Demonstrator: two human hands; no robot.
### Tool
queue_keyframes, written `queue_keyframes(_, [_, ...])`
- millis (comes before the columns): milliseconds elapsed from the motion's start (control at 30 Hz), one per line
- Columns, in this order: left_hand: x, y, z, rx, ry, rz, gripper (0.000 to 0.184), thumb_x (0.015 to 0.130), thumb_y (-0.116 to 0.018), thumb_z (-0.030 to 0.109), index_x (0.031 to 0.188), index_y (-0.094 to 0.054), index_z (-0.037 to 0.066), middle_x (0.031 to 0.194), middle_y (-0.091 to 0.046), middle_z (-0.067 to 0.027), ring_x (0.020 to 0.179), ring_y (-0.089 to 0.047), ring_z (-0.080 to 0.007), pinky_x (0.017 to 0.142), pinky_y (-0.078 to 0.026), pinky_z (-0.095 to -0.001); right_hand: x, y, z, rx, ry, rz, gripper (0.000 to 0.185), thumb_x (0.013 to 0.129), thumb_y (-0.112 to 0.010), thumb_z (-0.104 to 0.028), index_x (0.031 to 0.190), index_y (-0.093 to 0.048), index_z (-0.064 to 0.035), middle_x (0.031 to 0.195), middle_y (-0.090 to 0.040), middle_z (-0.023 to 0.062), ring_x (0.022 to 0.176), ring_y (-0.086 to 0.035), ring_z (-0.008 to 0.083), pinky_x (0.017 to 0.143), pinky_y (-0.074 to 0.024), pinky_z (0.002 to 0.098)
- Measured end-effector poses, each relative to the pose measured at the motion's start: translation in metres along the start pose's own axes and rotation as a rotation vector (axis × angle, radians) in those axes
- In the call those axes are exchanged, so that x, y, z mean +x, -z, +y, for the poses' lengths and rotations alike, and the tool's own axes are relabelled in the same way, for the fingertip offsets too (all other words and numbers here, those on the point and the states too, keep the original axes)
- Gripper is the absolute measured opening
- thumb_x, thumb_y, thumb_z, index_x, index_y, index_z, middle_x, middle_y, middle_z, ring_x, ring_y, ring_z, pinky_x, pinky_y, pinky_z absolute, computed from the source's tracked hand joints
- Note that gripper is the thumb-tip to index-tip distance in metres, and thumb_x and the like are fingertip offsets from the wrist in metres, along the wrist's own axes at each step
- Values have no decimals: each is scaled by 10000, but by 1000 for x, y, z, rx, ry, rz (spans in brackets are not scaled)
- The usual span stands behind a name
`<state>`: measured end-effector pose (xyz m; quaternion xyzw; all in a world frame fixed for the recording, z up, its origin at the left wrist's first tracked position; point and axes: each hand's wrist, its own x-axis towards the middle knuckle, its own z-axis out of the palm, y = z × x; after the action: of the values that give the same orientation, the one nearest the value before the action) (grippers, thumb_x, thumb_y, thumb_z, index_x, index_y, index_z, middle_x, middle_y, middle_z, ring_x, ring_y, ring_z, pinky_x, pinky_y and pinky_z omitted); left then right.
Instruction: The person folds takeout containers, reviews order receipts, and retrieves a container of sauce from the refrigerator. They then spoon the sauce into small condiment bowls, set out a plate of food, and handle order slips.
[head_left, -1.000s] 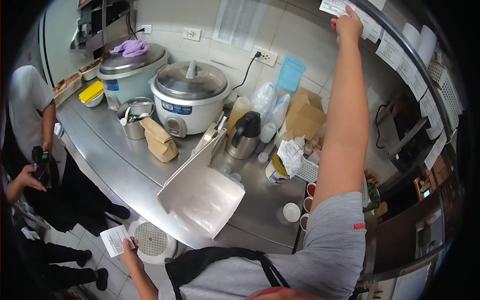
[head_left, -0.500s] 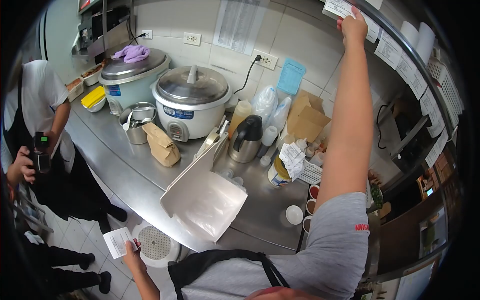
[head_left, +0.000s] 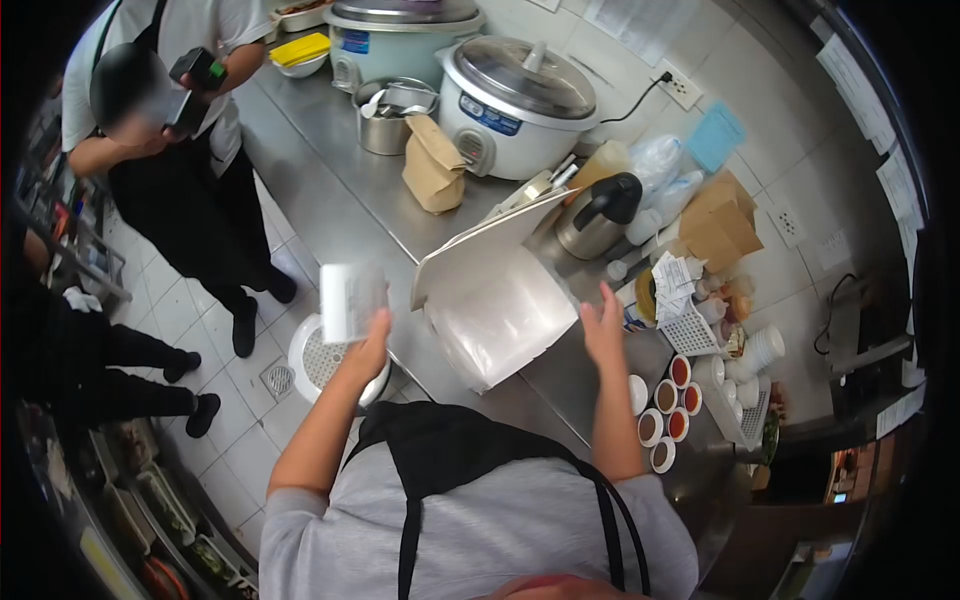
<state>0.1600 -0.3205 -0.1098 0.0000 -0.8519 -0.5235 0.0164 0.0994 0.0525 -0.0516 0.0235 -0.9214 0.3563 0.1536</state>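
Note:
My left hand [head_left: 372, 348] is closed on a white paper slip [head_left: 345, 303], blurred by motion, held over the floor beside the counter edge. My right hand [head_left: 604, 328] is in the air by the right side of a white box [head_left: 500, 315], fingers apart and nothing in them. The box stands on the steel counter with its lid [head_left: 490, 240] raised and a clear plastic lining inside. Close to my right hand are a tub with printed slips [head_left: 673, 290] on it and several small cups of sauce [head_left: 679, 425].
Two rice cookers [head_left: 515, 95], a brown paper bag [head_left: 434, 165] and a steel flask [head_left: 595, 220] stand farther back. A person [head_left: 180, 130] holding a dark device is at the left; another person's legs [head_left: 150, 375] show below. Slips hang from a rail [head_left: 855, 80] at right.
My right hand has come down from the slips on the upper rail to beside the white box. My left hand has lifted its paper slip towards the box. The view has shifted.

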Motion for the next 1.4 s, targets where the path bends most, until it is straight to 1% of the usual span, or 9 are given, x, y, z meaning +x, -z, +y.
queue_keyframes(167, [52, -36, 46, -234, -306, 120, 394, 845, -416, 210, 1175, -357, 4, 1157, -423, -167, 1065, -413, -250, 883, -331, -309, -65, -61, 38, 600, -573, 16, 639, 815, -463, -261, 1284, -110, -10, 1286, -150, 225, 1179, -237, 339, 944, -255, 372])
queue_keyframes(233, [63, -37, 47, -8, -80, -15, 324, 811, -474, 202, 1068, -463, 4, 1008, -516, -170, 948, -489, -275, 810, -384, -326, -86, -79, 34, 298, -380, 3, 763, 769, -530, -288, 1289, -44, -13, 1304, -78, 243, 1181, -210, 367, 957, -224, 386])
queue_keyframes(300, [83, -60, 30, 41, -388, 372, 282, 794, -489, 210, 990, -515, 8, 906, -545, -177, 863, -512, -310, 771, -396, -354, -113, -84, 16, 21, -117, -108, 941, 669, -628, -332, 1290, 6, -18, 1302, -53, 265, 1181, -182, 395, 959, -203, 424])
queue_keyframes(467, [93, -55, 65, 51, -390, 423, 324, 785, -475, 215, 1025, -475, -3, 950, -514, -210, 884, -488, -360, 786, -385, -383, -130, -89, -10, -292, 311, -40, 1140, 549, -701, -362, 1276, 110, -26, 1304, -27, 269, 1195, -117, 433, 908, -161, 575])
queue_keyframes(767, [97, 15, 142, -47, -191, 341, 430, 813, -430, 287, 1105, -414, -28, 1030, -477, -276, 990, -441, -398, 853, -336, -407, -46, -14, -78, -229, 825, 481, 773, 641, -634, -248, 1207, -150, -45, 1199, -217, 264, 1081, -276, 432, 859, -254, 565])
queue_keyframes(967, [78, 87, 292, -399, -749, 445, 264, 825, -455, 181, 981, -525, -21, 883, -569, -119, 802, -544, -190, 699, -423, -283, 4, 89, -148, -320, 1065, 820, 512, 713, -529, -128, 1162, -293, -198, 1155, -287, 201, 1047, -314, 406, 859, -283, 516])
queue_keyframes(1167, [145, 118, 460, -720, -1572, 247, 286, 796, -480, 152, 967, -509, -77, 910, -562, -161, 889, -522, -250, 731, -419, -296, 47, 183, -208, -410, 883, 1317, 579, 724, -572, -166, 1196, -253, -62, 1149, -236, 188, 1065, -299, 318, 884, -300, 406])
queue_keyframes(1300, [50, 156, 483, -380, -1283, -43, 481, 829, -480, 266, 1148, -371, -76, 1132, -462, -135, 1076, -419, -179, 843, -372, -247, 77, 257, -265, -620, 935, 1595, 849, 589, -726, -309, 1208, -227, -14, 1112, -255, 202, 1021, -255, 316, 883, -260, 433])
queue_keyframes(1400, [119, 162, 433, -145, -1734, 413, 410, 844, -440, 232, 1140, -389, -47, 1083, -494, -117, 997, -462, -162, 801, -373, -250, 104, 317, -290, -770, 882, 1652, 826, 498, -760, -246, 1195, -325, -158, 1094, -276, 182, 1034, -252, 322, 840, -285, 430])
